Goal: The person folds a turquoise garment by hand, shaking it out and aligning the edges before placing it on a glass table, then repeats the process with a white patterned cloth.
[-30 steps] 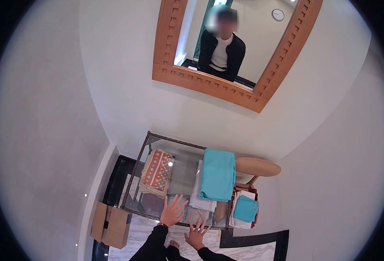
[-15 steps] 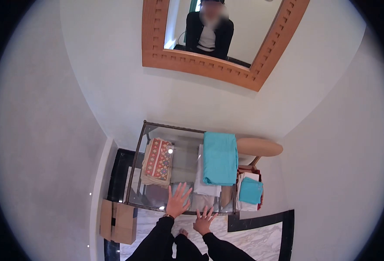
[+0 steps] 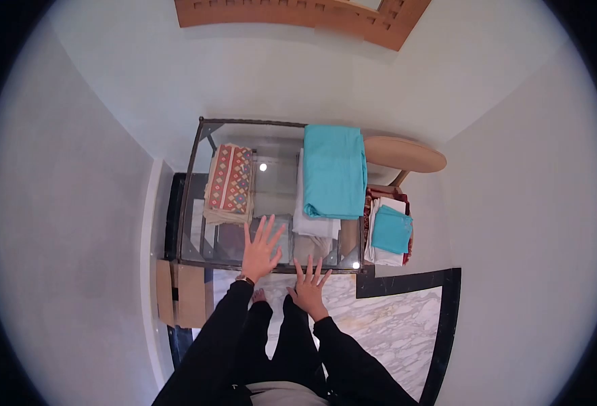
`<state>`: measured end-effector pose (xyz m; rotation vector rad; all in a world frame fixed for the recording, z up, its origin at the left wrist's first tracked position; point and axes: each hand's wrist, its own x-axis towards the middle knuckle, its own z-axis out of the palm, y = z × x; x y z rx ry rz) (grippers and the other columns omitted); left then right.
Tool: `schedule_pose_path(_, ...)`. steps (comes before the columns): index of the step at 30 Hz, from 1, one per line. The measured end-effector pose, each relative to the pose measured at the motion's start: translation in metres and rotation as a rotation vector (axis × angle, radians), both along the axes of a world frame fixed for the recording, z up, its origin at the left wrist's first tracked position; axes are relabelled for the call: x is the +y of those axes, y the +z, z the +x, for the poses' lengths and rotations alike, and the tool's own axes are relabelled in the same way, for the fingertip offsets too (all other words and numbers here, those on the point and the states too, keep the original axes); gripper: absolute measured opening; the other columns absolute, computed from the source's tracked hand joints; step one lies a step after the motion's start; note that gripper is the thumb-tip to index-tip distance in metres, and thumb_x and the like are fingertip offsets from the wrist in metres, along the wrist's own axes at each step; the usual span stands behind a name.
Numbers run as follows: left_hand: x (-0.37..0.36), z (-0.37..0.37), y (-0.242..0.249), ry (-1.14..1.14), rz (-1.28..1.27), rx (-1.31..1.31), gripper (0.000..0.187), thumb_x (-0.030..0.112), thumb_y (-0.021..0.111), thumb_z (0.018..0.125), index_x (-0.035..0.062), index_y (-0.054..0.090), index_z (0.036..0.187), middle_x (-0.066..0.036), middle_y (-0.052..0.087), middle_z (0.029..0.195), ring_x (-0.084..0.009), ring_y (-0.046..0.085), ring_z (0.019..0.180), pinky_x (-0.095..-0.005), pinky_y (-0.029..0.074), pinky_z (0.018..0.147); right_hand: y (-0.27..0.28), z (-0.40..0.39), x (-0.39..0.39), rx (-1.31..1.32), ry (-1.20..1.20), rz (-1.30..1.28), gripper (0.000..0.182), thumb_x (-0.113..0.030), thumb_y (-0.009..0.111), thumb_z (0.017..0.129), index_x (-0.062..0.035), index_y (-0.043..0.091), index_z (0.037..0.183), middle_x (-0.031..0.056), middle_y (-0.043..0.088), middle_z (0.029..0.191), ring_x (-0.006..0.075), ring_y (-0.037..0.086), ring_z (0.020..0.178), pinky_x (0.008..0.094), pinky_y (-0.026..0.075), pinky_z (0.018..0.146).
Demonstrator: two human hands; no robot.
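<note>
My left hand (image 3: 262, 252) is open with fingers spread, over the front edge of a glass-topped table (image 3: 276, 169) with a dark metal frame. Fingers apart and holding nothing, my right hand (image 3: 310, 287) hovers at the same edge, a little to the right. Folded patterned cloth (image 3: 232, 177) in red and beige lies stacked on the left of the table. On the right side sits a folded turquoise cloth (image 3: 334, 172), with white folded cloth (image 3: 317, 225) showing under and in front of it.
A chair with a rounded tan back (image 3: 404, 154) stands right of the table, bearing a pile with a smaller turquoise cloth (image 3: 392, 229). A cardboard box (image 3: 191, 296) is on the floor at the left. A wood-framed mirror (image 3: 278, 15) hangs on the wall.
The view has tilted down, so the table and cloths sit higher and less of the mirror shows. Both hands stay spread near the table's front edge.
</note>
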<state>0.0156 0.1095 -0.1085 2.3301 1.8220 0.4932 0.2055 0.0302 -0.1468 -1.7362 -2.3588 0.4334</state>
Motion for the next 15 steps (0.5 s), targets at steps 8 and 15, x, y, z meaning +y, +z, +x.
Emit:
schedule_pose_path(8,0.001,0.005,-0.002,-0.025,-0.045,0.116,0.067,0.028,0.051,0.087,0.0185,0.032,0.15,-0.015,0.02,0.158,-0.0338,0.016,0.146,-0.0675,0.006,0.111,0.063,0.093,0.044,1.034,-0.477,-0.037,0.025,-0.004,0.05,0.098,-0.0033,0.06,0.121,0.0082,0.066,0.109,0.0183,0.064,0.098,0.0296,0.052,0.082)
schedule_pose_path(15,0.004,0.008,0.002,-0.015,-0.119,0.161,0.069,0.028,0.05,0.085,0.0177,0.031,0.15,-0.016,0.018,0.158,-0.0348,0.016,0.146,-0.0674,0.006,0.112,-0.144,0.31,0.126,1.148,-1.001,-0.226,0.038,-0.021,0.046,0.1,-0.0094,0.047,0.135,0.0123,0.055,0.129,0.0243,0.056,0.11,0.042,0.05,0.087)
